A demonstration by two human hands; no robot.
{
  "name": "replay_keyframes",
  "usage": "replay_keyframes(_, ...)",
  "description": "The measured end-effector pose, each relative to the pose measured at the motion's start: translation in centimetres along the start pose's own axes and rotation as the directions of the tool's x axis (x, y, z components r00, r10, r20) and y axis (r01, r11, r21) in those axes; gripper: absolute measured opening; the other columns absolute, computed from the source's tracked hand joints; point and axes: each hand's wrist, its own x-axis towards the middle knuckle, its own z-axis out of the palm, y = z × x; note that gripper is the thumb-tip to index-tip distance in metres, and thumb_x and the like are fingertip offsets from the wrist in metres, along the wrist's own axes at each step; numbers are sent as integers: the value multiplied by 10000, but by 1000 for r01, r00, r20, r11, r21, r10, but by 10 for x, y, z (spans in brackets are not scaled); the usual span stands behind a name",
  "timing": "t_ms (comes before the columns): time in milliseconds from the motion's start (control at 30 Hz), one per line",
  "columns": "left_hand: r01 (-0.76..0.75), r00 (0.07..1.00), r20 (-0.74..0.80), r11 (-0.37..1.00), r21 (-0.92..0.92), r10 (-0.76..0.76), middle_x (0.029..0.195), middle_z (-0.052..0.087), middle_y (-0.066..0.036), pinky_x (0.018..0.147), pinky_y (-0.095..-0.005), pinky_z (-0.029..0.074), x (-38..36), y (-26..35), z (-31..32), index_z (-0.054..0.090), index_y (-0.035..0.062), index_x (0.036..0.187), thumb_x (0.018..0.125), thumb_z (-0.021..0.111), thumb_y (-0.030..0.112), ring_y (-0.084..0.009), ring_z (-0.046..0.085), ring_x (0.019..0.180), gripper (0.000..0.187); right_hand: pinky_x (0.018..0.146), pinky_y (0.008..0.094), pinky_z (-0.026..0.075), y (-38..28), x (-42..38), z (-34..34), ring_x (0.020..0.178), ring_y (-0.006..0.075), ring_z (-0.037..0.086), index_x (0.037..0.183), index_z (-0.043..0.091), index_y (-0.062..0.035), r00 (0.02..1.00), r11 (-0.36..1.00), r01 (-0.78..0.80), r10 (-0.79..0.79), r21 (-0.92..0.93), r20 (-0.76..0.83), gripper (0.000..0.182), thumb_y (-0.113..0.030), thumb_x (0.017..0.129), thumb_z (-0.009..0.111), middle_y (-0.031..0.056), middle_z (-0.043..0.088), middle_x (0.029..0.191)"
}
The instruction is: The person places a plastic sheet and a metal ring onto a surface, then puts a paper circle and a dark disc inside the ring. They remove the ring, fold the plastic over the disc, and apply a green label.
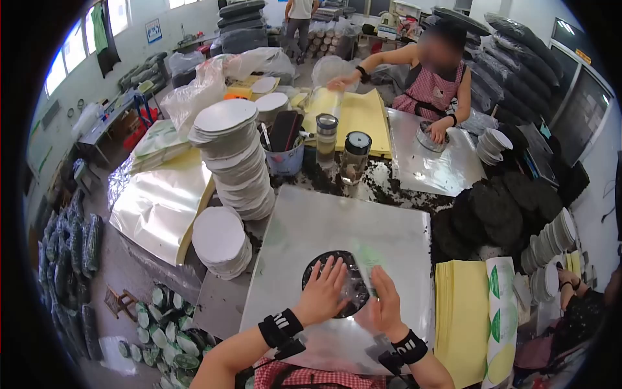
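A round dark disc (355, 282), with shiny clear film over it, lies on a smooth silvery sheet (291, 227) in front of me. My left hand (322, 292) rests on top of the disc, palm down with its fingers stretched out. At the disc's right edge, my right hand (386, 299) stands on its side, fingers straight and nothing in them. A faint green print (368, 256) shows between the right fingers and the disc's upper right rim. Both wrists carry black bands.
Tall stacks of white round discs (236, 162) stand left. Dark round cakes (492, 211) and yellow sheets (460, 318) lie right. Two jars (355, 159) and a blue tub (285, 159) are beyond the sheet. Across the table a co-worker (434, 84) handles a round piece; another person's arm (570, 292) shows far right.
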Motion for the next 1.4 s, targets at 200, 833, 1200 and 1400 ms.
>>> replay_keyframes(200,-80,984,-167,703,-707,-55,1471,520,-99,1225,-552,97,-8,-8,13,484,122,1444,889,653,490,-275,382,1441,686,1093,493,421,-18,-9,19,1322,424,492,1393,499,41,946,970,112,-37,-218,321,811,-340,735,782,260,497,1427)
replay_keyframes(833,141,777,-456,827,-545,-433,1285,576,-188,900,-426,469,-29,-29,0,575,27,1286,894,655,192,-341,570,1130,433,1119,714,176,-18,43,76,1474,434,250,1537,381,-139,796,888,270,12,-373,605,765,-471,888,614,242,319,1566)
replay_keyframes(1200,-2,948,-318,996,-95,-28,619,610,-99,425,-379,445,-25,61,-10,481,31,1403,836,613,174,-245,609,483,600,1125,696,167,-1,12,60,1466,448,233,1500,407,-68,811,954,158,22,-255,584,824,-505,847,656,240,305,1577)
replay_keyframes(1400,382,924,134,871,-310,-358,1085,673,-172,978,-455,427,-44,80,-69,576,139,1238,845,593,204,-372,613,1092,399,1111,634,256,-13,-13,37,1415,436,321,1468,453,-87,790,988,18,81,-154,608,751,-492,874,670,208,365,1552)
